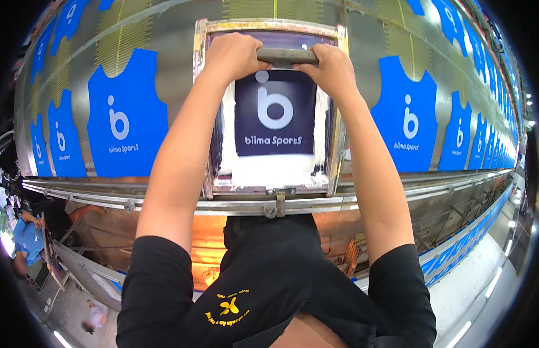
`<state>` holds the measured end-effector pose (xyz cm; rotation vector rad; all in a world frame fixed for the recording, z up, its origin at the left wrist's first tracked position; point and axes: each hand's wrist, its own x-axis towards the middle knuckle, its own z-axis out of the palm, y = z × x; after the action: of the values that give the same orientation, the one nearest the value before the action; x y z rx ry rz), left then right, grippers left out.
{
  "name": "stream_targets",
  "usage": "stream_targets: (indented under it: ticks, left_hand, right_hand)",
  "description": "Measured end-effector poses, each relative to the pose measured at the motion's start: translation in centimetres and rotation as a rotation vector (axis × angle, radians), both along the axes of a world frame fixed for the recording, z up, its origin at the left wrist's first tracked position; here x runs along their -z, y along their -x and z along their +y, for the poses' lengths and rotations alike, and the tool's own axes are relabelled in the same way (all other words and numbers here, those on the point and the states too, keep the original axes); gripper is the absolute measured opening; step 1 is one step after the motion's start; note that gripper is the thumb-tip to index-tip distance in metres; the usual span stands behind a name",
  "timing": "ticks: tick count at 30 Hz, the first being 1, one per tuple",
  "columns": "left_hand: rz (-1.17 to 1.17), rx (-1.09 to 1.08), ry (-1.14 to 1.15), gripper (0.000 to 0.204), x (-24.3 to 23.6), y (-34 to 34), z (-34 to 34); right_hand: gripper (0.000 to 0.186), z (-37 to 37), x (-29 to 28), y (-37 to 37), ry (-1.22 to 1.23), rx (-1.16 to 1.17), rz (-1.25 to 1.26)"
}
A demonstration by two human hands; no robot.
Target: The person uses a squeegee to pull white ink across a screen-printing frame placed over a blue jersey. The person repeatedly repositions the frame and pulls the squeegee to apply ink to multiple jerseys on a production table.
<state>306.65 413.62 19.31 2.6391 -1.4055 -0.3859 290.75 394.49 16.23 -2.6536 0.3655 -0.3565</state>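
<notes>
A screen-printing frame (341, 40) lies flat on the long table in front of me. Inside it, the dark mesh panel (249, 110) carries a pale logo with lettering below, and white ink is smeared along its sides and near end. Across the frame's far end sits a squeegee (288, 56) with a grey handle. My left hand (234, 55) is closed on the squeegee's left part, and my right hand (332, 69) grips its right end. Both arms reach straight out. The fabric under the screen is hidden.
Blue cut shirt panels (127, 156) with white prints lie to the left, and more panels (403, 156) line the table to the right. A metal rail (159, 200) with clamps runs along the near edge. At far left stands a person in blue (28, 238).
</notes>
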Motion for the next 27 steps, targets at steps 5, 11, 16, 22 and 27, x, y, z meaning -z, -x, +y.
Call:
stream_targets:
  ticks: [5,11,16,22,27]
  left_hand:
    - [0.037,-0.002,0.009,0.034,1.5,11.4,8.4]
    - [0.114,0.056,-0.025,0.032,-0.6,20.1,13.4]
    - [0.185,0.066,-0.016,0.047,-0.8,19.5,11.9]
    - [0.412,0.055,-0.369,0.067,0.4,17.5,9.0]
    - [0.624,0.096,-0.368,0.069,-0.5,14.3,8.0]
  right_hand:
    - [0.037,7.2,0.5,11.8,0.017,-0.085,-0.020]
    - [0.036,13.1,-1.3,20.9,-0.113,-0.079,-0.023]
    - [0.041,10.6,-0.3,20.1,-0.133,-0.103,-0.011]
    - [0.049,9.5,-0.6,18.7,-0.299,-0.075,0.555]
    - [0.042,6.2,-0.8,17.7,-0.622,0.062,0.367]
